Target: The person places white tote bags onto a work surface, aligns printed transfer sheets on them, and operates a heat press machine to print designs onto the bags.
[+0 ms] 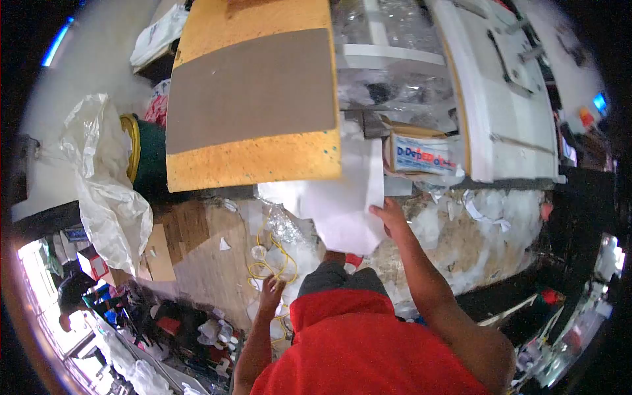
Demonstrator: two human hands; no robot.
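My right hand (388,216) pinches the right edge of a large white sheet (345,207), thumb and fingers closed on it. The sheet hangs down in front of me beside the yellow worktable (253,158); whether it is paper or cloth, I cannot tell. Down by my left side, my left hand (272,289) is apart from the sheet with its fingers loosely spread, and nothing shows in it. A yellow cord (280,257) lies in loops on the floor just beyond that hand.
A grey mat (257,89) covers the worktable's middle. To its right are a printed cardboard box (422,155), clear plastic wrapping (395,85) and a white machine (507,112). A dark green bin (150,155) and translucent plastic sheeting (108,191) stand left. Scraps litter the floor.
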